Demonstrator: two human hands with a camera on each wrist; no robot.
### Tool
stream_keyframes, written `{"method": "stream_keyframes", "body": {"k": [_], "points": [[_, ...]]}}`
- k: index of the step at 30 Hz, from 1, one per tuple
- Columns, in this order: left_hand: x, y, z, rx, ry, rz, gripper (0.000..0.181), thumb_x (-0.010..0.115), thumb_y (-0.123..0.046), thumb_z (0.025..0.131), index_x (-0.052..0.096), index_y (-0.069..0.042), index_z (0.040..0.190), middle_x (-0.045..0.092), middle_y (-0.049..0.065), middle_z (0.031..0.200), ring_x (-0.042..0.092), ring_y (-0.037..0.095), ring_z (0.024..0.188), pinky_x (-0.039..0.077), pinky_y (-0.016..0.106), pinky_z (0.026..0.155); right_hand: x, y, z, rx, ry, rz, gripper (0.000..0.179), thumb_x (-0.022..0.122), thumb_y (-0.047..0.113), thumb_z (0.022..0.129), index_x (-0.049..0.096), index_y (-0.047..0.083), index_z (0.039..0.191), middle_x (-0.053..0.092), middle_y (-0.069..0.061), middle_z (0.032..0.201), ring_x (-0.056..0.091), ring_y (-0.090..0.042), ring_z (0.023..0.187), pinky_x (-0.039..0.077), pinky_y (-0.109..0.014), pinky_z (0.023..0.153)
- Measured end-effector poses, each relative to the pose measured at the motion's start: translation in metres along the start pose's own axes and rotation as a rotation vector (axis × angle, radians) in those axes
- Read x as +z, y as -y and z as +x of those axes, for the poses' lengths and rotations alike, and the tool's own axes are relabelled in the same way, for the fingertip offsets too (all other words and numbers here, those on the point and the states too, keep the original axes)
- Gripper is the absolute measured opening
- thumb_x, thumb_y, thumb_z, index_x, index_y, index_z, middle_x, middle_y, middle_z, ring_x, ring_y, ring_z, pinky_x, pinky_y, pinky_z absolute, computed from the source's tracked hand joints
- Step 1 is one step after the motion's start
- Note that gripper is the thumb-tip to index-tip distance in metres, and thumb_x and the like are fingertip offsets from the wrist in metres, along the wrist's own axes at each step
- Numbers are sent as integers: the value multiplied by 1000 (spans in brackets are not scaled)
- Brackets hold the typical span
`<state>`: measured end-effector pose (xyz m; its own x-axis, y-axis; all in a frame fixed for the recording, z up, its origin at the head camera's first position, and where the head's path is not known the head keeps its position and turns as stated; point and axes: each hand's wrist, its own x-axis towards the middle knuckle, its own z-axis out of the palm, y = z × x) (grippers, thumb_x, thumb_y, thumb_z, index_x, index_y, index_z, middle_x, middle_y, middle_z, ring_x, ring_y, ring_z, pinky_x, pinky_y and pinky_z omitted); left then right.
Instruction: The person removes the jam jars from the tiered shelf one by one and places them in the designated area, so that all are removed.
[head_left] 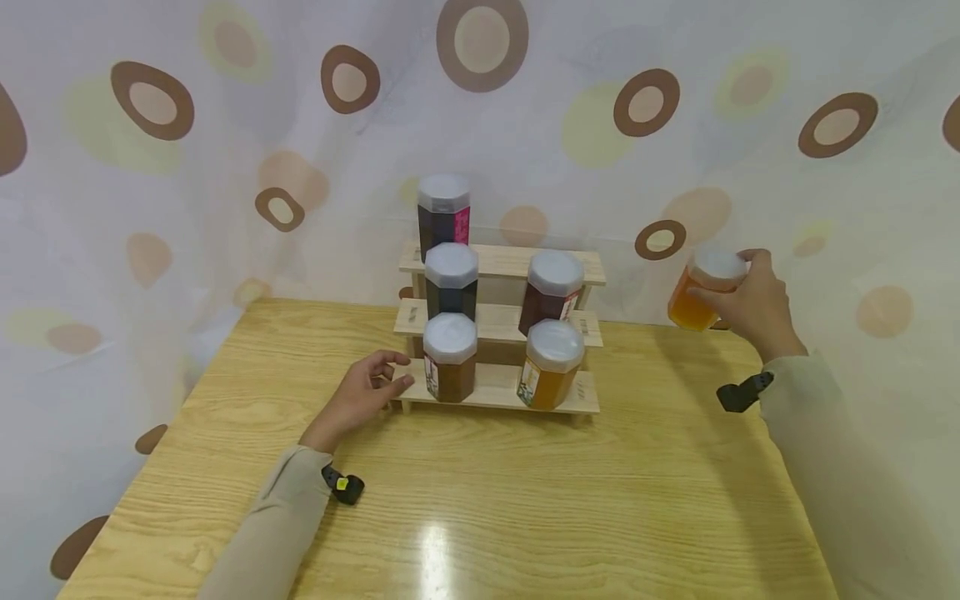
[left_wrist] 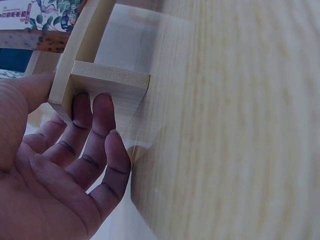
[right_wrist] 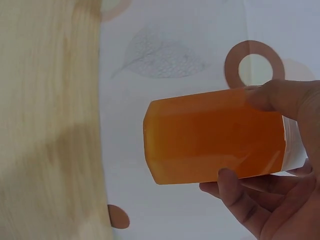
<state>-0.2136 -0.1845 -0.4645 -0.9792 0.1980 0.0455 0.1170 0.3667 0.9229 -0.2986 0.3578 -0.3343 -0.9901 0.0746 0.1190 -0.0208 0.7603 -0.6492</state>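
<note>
R grip pinches the orange jar nr its lid, thumb one side, fingers the other. Jar is up in the air nr the back R corner of the table. L grip curls round the L end of the rack, thumb on top. Best: pinch firm, b/c smooth sides may slip; hold jar upright; hold rack lightly w/ L so its 5 jars don't wobble.
</note>
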Motion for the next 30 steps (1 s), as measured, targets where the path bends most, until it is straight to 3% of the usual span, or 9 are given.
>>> {"method": "stream_keyframes", "body": {"k": [3,7,9,13,15,18,21,23,30], "points": [[0,0,0,1,-1,2,36,71,-19,101,62,-1,131,60,11,98,60,22,81,51,30,67,3,-9,-2,11,6,-22,109,72,52,94,6,-8,157,33,-48,146,49,-61,120,48,-67,95],[0,1,0,-2,-2,7,36,71,-19,101,62,-1,131,60,11,97,59,22,81,50,31,69,10,-22,-5,41,17,-1,109,72,51,94,5,-8,157,32,-49,145,56,-58,112,60,-45,75],[0,1,-1,-5,-1,10,36,71,-19,101,62,-1,131,60,11,97,59,22,81,50,31,70,13,-27,-6,58,22,19,108,72,49,94,5,-8,157,31,-49,145,56,-58,111,59,-33,66],[0,1,0,-10,0,6,36,70,-19,101,61,-1,131,60,11,96,59,22,80,49,30,68,17,-35,-6,75,26,35,105,73,44,95,5,-9,156,29,-49,146,53,-58,114,55,-25,63],[-1,0,0,-9,2,1,36,70,-18,101,61,-1,131,59,11,95,59,22,80,49,30,67,19,-39,-7,75,24,34,103,73,41,96,6,-9,156,29,-49,147,51,-59,117,57,-30,68],[-1,0,1,-6,6,-8,36,70,-18,102,61,0,132,59,11,95,60,23,80,50,30,67,21,-42,-6,76,22,40,101,73,38,97,6,-9,156,27,-48,149,46,-60,123,58,-49,84],[0,0,2,-6,6,-16,36,70,-19,102,61,-1,132,59,11,95,59,24,80,50,30,67,24,-45,-6,75,21,70,100,73,34,97,6,-9,157,25,-47,151,44,-61,127,48,-64,97],[0,-1,2,-5,5,-20,36,70,-19,102,60,-1,132,59,11,95,59,26,80,49,29,66,26,-47,-6,71,23,79,99,73,34,97,6,-9,157,24,-46,152,42,-61,128,44,-67,100],[0,-1,-1,-12,3,-43,39,69,-15,102,58,2,135,59,11,96,61,33,83,50,33,65,34,-56,-4,76,50,106,100,73,35,97,7,-7,158,27,-46,151,44,-60,129,47,-64,98]]}}
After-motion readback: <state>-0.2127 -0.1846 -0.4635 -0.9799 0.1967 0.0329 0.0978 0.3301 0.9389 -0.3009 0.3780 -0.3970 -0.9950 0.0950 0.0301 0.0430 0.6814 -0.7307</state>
